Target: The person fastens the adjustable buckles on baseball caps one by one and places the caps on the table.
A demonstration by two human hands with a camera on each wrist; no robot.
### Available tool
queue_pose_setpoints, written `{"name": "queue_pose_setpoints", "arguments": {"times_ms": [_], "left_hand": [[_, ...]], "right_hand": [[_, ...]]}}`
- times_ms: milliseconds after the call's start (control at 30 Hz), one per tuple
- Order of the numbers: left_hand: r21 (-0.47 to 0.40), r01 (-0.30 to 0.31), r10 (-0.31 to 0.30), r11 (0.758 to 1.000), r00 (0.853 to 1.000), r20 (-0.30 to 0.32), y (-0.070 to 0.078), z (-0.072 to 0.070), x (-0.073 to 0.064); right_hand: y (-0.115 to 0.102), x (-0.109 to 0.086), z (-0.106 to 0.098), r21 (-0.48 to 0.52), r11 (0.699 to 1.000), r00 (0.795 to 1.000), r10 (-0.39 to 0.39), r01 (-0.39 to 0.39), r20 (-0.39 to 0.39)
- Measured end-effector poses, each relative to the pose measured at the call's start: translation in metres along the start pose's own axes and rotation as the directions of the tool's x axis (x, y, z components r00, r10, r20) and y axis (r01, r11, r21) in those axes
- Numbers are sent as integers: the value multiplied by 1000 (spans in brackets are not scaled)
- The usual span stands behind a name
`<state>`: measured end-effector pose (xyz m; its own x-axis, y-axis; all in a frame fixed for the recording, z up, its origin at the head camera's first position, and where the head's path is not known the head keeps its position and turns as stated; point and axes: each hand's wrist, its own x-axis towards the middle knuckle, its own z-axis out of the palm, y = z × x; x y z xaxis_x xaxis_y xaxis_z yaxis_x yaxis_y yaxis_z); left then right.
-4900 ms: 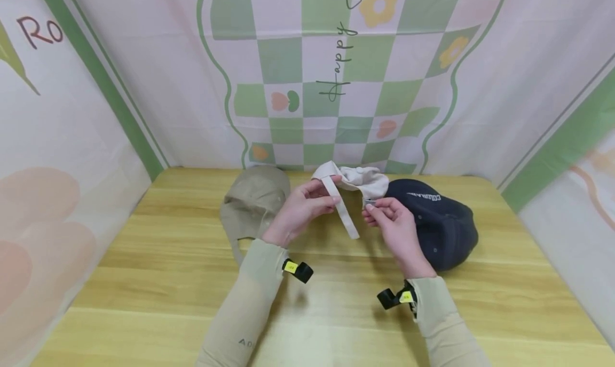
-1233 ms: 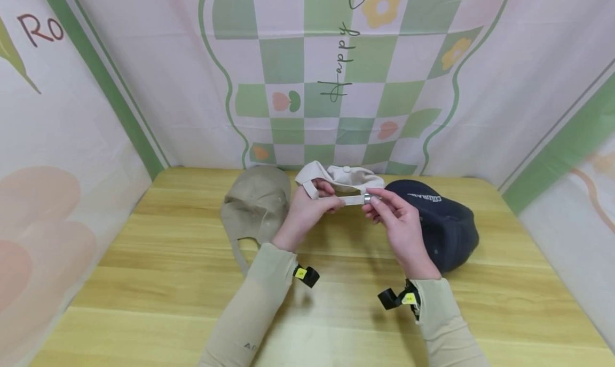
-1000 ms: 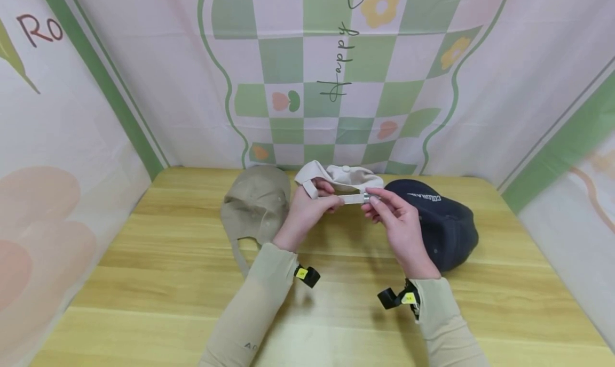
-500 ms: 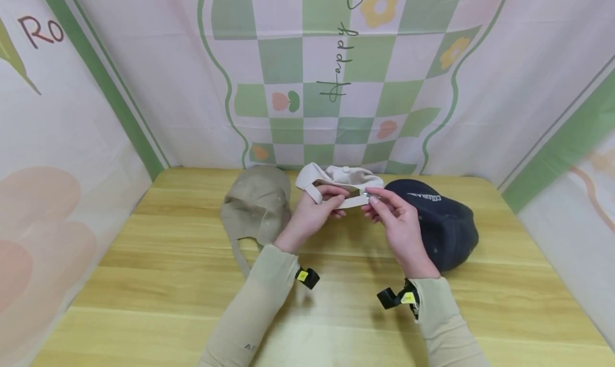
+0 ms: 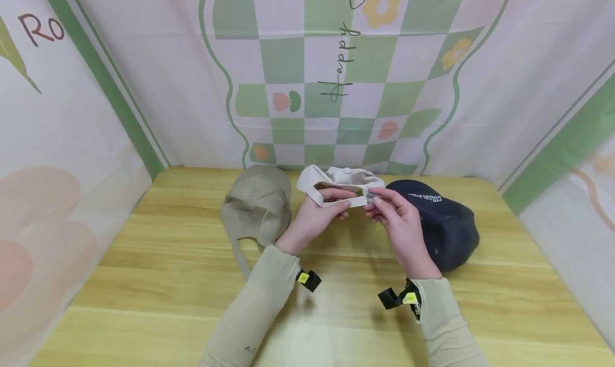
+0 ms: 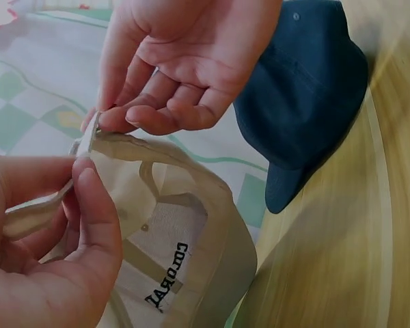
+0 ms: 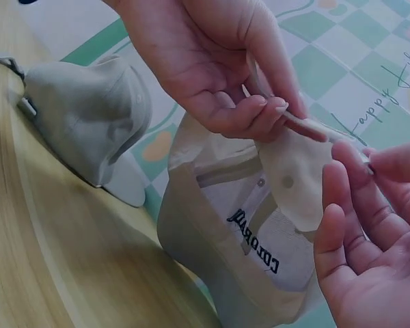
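Between both hands is a cream baseball cap [image 5: 353, 176], its back opening facing the person; inside it, dark lettering shows in both wrist views. My left hand [image 5: 314, 216] pinches the cap's cream strap [image 5: 356, 201] between thumb and forefinger. The strap runs across the opening to a metal buckle [image 5: 370, 196]. At that buckle my right hand [image 5: 397, 217] pinches with thumb and fingertips, partly covering it. In the left wrist view the strap [image 6: 89, 137] spans from the left thumb to the right fingertips. How far the strap passes through the buckle is hidden.
A khaki cap [image 5: 259, 204] with a loose strap lies on the left of the wooden table [image 5: 331, 313]. To the right sits a navy cap [image 5: 444, 228] with white lettering, close to the right hand. A patterned cloth [image 5: 317, 63] hangs behind the table.
Seconds ago the strap hung loose from the left hand; now it reaches the buckle. Over the last second the left hand has slid right along it, closer to the right hand, which has barely moved.
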<state>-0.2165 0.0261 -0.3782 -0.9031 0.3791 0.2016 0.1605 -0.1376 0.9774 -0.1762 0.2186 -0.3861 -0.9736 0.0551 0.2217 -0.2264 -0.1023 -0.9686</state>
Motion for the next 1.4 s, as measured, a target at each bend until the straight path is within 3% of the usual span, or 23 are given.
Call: {"name": "queue_pose_setpoints", "arguments": {"times_ms": [467,700,1033,1400], "left_hand": [[-44,-38,34,998,994,-101,0,8,1],[24,-89,92,996,979,-180,0,13,0],[47,-115,120,992,985,-127,2,14,-1],[21,-81,83,997,985,-153,5,14,-2]], "right_hand": [[2,0,1,39,999,999,13,-14,43],[1,0,3,34,999,1000,12,-12,28],[2,1,3,12,1000,1000,12,-12,15],[3,1,1,7,1000,1000,-4,4,27]]}}
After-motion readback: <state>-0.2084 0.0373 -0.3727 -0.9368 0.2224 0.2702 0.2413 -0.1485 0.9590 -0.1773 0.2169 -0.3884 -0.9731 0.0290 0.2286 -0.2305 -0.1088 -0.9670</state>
